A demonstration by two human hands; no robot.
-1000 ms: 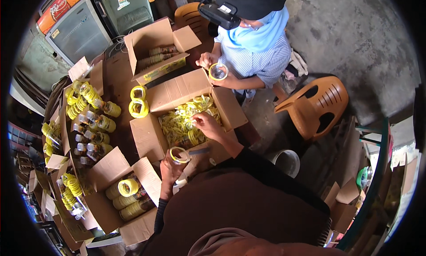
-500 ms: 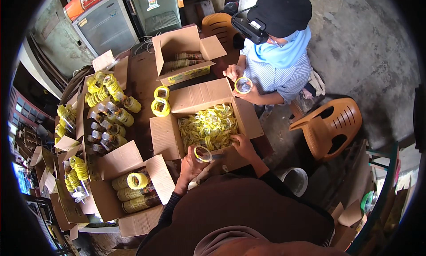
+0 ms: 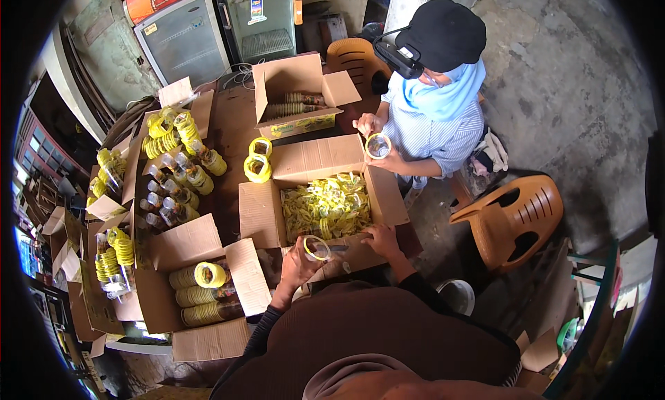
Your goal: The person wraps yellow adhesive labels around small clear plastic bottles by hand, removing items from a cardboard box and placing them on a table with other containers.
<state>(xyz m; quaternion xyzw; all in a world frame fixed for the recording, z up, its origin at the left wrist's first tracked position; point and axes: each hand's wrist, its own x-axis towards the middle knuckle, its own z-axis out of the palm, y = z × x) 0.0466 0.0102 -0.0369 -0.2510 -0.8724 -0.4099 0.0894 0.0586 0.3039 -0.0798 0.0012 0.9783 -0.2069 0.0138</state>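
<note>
In my left hand [image 3: 295, 271] is a clear plastic cup [image 3: 316, 248] with a yellow rim, its mouth turned up over the near side of an open carton [image 3: 258, 216]. The fingers wrap round the cup's side. My right hand [image 3: 382, 241] is at the near right edge of that carton, fingers loosely apart, with nothing visible in them. Inside the carton lies a heap of small yellow and clear packets [image 3: 325, 206]. Two yellow-rimmed stacks of cups [image 3: 257, 169] stand beside its far left corner.
Opposite me a person [image 3: 436, 109] in a black cap holds another clear cup [image 3: 377, 146]. Cartons of stacked cups stand at the left [image 3: 154, 299] and far side [image 3: 287, 81]. Several cup stacks [image 3: 173, 192] lie between cartons. An orange plastic chair [image 3: 512, 223] stands at right.
The view has tilted, shifting the far scene lower in the picture. My right hand has drawn slightly back from the packets toward the carton's near edge. My left hand still holds the cup.
</note>
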